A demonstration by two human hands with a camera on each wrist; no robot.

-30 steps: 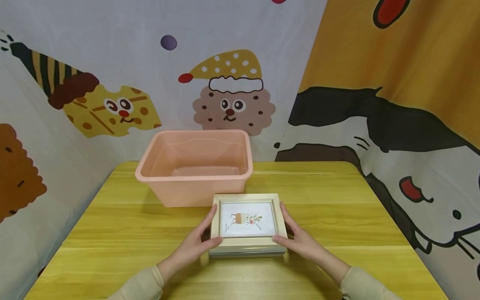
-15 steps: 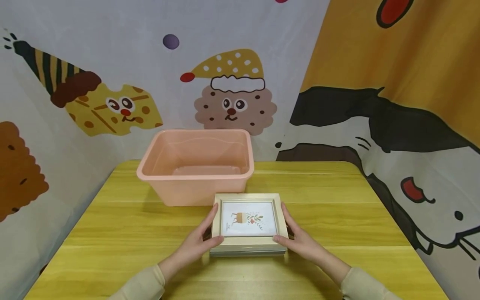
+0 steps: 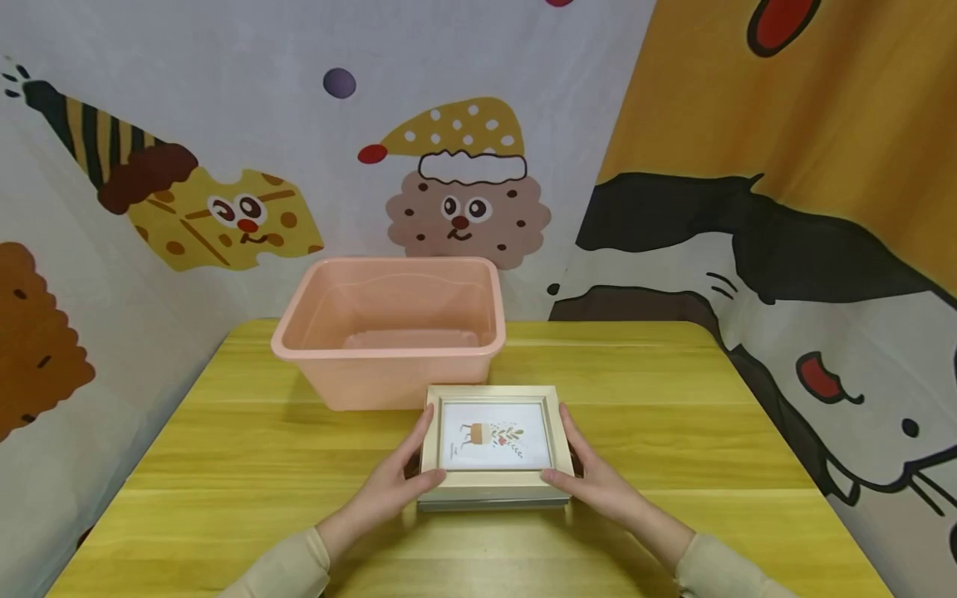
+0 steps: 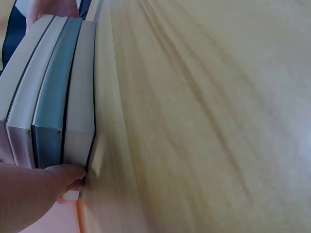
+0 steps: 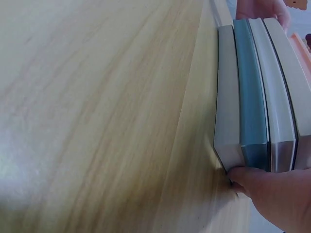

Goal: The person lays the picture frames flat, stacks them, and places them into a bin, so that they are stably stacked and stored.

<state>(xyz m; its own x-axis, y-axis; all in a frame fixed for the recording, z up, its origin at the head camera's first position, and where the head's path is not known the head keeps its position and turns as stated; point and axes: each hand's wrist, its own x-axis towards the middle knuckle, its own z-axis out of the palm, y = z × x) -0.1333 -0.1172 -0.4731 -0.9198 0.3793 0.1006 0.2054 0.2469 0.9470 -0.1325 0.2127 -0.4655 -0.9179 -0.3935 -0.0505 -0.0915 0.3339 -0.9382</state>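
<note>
A stack of several picture frames lies flat near the middle of the table, face up. The top picture frame [image 3: 493,479] is cream and shows a print of a plant in a pot. Below it, the left wrist view shows a white picture frame [image 4: 36,97], a blue picture frame [image 4: 56,97] and a pale bottom one [image 4: 80,92]. My left hand [image 3: 395,480] grips the stack's left side, thumb on the top frame's front corner. On the right side my right hand [image 3: 601,480] holds it the same way. Fingertips reach the bottom frame in both wrist views.
A pink plastic basin [image 3: 389,378] with nothing visible inside stands just behind the stack, to the left. The yellow wood-grain table [image 3: 673,432] has its far edge against a curtain [image 3: 463,66] printed with cartoon figures.
</note>
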